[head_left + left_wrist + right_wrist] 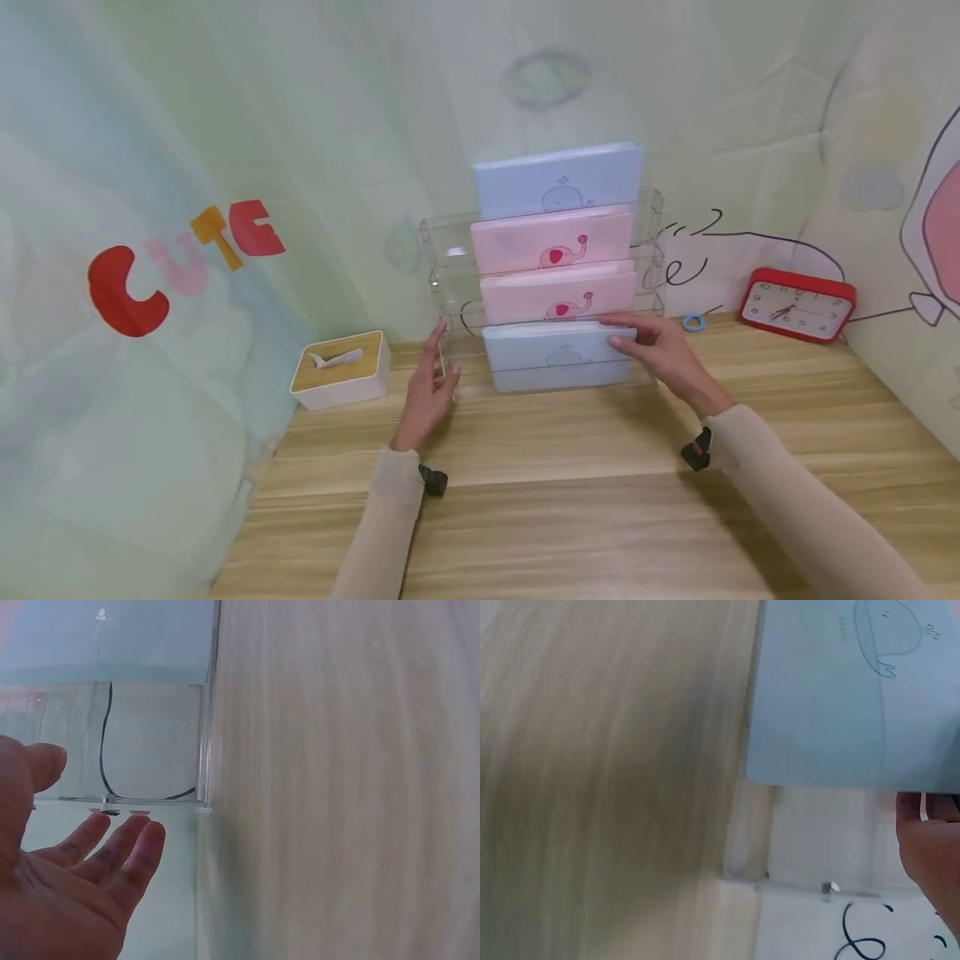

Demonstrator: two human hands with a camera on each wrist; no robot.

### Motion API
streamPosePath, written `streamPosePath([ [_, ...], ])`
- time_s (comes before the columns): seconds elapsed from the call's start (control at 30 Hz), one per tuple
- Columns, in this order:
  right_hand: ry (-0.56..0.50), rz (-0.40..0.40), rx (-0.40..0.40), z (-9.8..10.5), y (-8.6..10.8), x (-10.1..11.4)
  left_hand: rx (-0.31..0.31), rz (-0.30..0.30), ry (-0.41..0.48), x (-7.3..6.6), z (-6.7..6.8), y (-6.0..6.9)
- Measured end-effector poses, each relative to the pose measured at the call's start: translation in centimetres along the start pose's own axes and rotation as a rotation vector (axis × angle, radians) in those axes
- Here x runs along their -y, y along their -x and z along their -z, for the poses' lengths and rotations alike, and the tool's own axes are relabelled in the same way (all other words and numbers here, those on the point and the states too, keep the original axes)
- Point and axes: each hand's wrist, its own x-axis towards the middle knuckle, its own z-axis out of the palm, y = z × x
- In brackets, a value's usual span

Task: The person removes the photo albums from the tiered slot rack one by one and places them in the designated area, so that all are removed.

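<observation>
A clear, tiered acrylic rack [465, 357] stands on the table against the wall. In its lowest tier sits a light blue booklet [525, 358] with a whale drawing, also seen in the right wrist view. My right hand [669, 357] pinches this booklet at its top right corner, thumb in front and fingers behind. At the rack's left end, my left hand [429, 404] is held with its fingers extended along the outer side. In the left wrist view the fingertips [150, 838] lie close to the clear side edge; whether they touch it I cannot tell.
Above stand two pink elephant booklets [510, 248] and another blue whale booklet [517, 185]. A tissue box [341, 387] stands to the left. On the right are a blue ring [693, 322] and a red alarm clock [798, 305]. Printed fabric covers the walls.
</observation>
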Motion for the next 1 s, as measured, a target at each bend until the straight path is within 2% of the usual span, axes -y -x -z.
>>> streamPosePath([
  [0.07, -0.024, 0.021, -0.018, -0.4, -0.2, -0.4, -0.003, 0.007, 0.004, 0.1, -0.1, 0.0],
  [0.27, -0.107, 0.083, -0.169, -1.8, -0.1, -1.2, 0.009, 0.023, -0.001, -0.1, 0.0, 0.2],
  [0.4, -0.158, 0.139, -0.227, -2.4, -0.1, -1.2, 0.009, 0.034, -0.014, 0.0, 0.1, 0.1],
  [0.67, -0.072, 0.123, -0.350, -2.9, -0.9, -0.9, 0.034, 0.007, -0.023, -0.1, 0.0, -0.1],
  [0.9, -0.134, 0.120, -0.369, -3.5, -0.8, -0.2, 0.044, 0.020, -0.033, -0.2, 0.2, 0.1],
  [1.0, -0.116, 0.119, -0.367, -3.6, -0.7, 0.3, 0.049, 0.024, -0.023, -0.2, 0.4, 0.1],
])
